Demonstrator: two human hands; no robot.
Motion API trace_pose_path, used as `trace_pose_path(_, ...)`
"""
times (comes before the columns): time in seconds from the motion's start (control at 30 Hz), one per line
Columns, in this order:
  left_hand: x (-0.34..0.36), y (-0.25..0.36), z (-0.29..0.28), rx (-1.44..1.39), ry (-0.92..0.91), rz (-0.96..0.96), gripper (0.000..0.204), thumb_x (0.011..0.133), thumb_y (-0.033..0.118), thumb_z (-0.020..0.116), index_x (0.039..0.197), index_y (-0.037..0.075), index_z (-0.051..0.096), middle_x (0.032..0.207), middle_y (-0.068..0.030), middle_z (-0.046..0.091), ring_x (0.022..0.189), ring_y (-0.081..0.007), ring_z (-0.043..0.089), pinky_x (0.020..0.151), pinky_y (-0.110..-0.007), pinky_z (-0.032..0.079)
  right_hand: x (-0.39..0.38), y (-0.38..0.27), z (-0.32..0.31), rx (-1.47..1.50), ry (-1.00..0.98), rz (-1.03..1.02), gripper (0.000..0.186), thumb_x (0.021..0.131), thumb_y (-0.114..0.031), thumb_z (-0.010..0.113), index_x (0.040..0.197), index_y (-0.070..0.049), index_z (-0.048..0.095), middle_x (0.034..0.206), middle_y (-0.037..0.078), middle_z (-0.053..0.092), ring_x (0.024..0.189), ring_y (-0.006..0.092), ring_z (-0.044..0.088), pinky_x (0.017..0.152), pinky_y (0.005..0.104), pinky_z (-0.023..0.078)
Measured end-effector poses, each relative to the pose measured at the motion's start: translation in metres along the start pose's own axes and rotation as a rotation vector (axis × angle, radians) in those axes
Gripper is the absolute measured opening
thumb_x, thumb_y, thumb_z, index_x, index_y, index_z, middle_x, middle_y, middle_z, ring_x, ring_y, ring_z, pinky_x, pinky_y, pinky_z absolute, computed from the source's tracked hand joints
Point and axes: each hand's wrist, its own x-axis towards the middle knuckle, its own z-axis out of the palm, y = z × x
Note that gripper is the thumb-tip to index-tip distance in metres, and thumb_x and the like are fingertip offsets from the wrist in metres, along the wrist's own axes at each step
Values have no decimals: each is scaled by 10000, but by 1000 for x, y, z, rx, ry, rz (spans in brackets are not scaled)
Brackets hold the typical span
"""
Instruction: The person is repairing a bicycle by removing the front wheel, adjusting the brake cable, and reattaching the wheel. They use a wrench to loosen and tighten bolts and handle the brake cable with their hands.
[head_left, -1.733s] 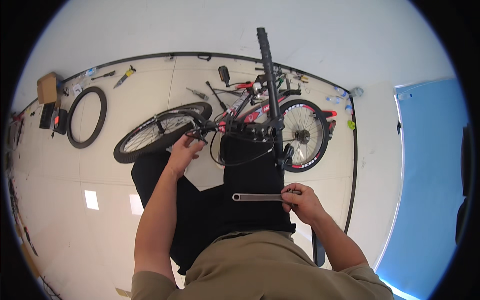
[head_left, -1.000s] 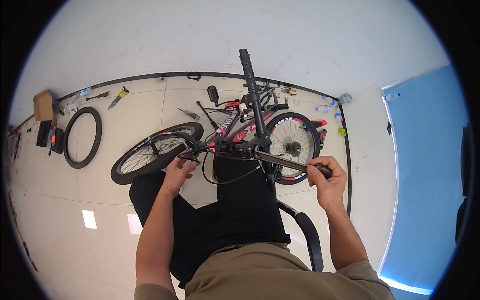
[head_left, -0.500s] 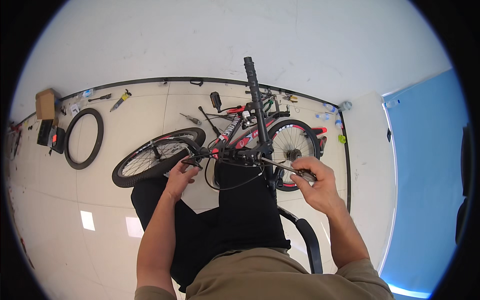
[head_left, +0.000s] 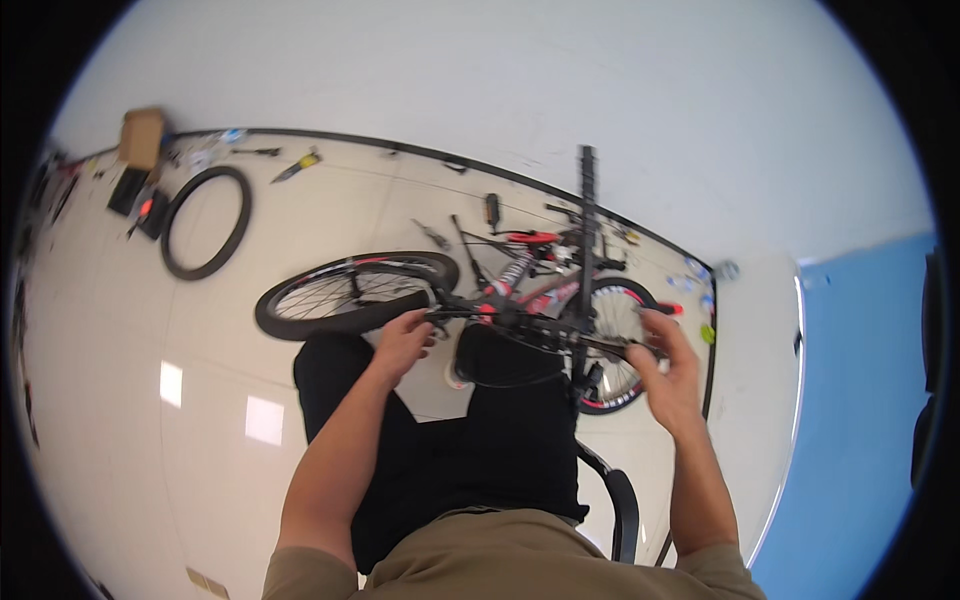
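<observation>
Black and tube-shaped, the handlebar (head_left: 587, 200) is stretching away from us above our dark trousers (head_left: 445, 455), and it is forming part of the bike (head_left: 512, 273). Our right hand (head_left: 671, 383) is hovering near the handlebar on its right side, holding the outer end of a dark wrench (head_left: 610, 348) between thumb and fingers, with the forefinger arching above it. That wrench is pointing left toward the handlebar, but blur is hiding how its far end is meeting the metal there. Our left hand (head_left: 402, 348) is reaching to a dark bike part (head_left: 440, 313) well left of the handlebar; its fingertips are meeting that part, though we cannot tell whether they are clamping it or only touching it. We are seeing the front wheel (head_left: 345, 323) lying left of the handlebar, while the rear wheel (head_left: 620, 303) is showing mostly to its right. Farther left of the handlebar, a loose tyre (head_left: 245, 200) is lying on the floor (head_left: 220, 340), with a cardboard box (head_left: 142, 138) sitting beyond it. Plastic bottles (head_left: 705, 285) are lying right of the handlebar, and a blue panel (head_left: 860, 400) is standing well to its right.
</observation>
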Motion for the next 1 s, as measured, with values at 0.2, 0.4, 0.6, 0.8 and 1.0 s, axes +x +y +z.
trace_pose_path(0.2, 22, -26, -6, 283, 209, 243, 226, 944, 177, 641, 1077, 2, 691, 888, -88, 710, 788, -148, 673, 684, -307, 527, 54, -92, 25, 148, -417, -99, 130, 958, -52, 608, 1020, 32, 686, 1036, 89, 704, 957, 144, 633, 863, 285, 494)
trace_pose_path(0.4, 19, -16, 10, 354, 326, 414, 179, 905, 108, 668, 1038, -11, 679, 851, -169, 713, 720, -217, 681, 683, -346, 531, 139, -107, 144, -58, -794, -21, 233, 858, -191, 646, 925, 23, 708, 788, 169, 681, 722, 230, 640, 690, 349, 505)
trace_pose_path(0.6, 22, -12, 18, 341, 336, 420, 136, 897, 120, 683, 957, -1, 678, 786, -190, 690, 723, -288, 690, 675, -379, 526, 185, -21, 257, -550, -1046, -68, 217, 815, -136, 604, 922, 3, 732, 883, 212, 711, 873, 344, 696, 784, 417, 541)
trace_pose_path(0.8, 18, -11, 14, 354, 369, 409, 155, 883, 152, 691, 902, 1, 661, 778, -219, 666, 755, -388, 669, 681, -436, 514, 191, 12, 283, -521, -1393, -51, 225, 822, -142, 604, 971, -34, 734, 872, 171, 721, 819, 261, 689, 731, 383, 535)
trace_pose_path(1.0, 21, -10, 18, 284, 363, 387, 147, 881, 136, 689, 903, -6, 659, 772, -213, 665, 745, -373, 670, 667, -424, 510, 198, 27, 287, -460, -1454, 123, 218, 876, -156, 594, 987, -19, 722, 760, 35, 646, 694, 141, 572, 594, 331, 480)
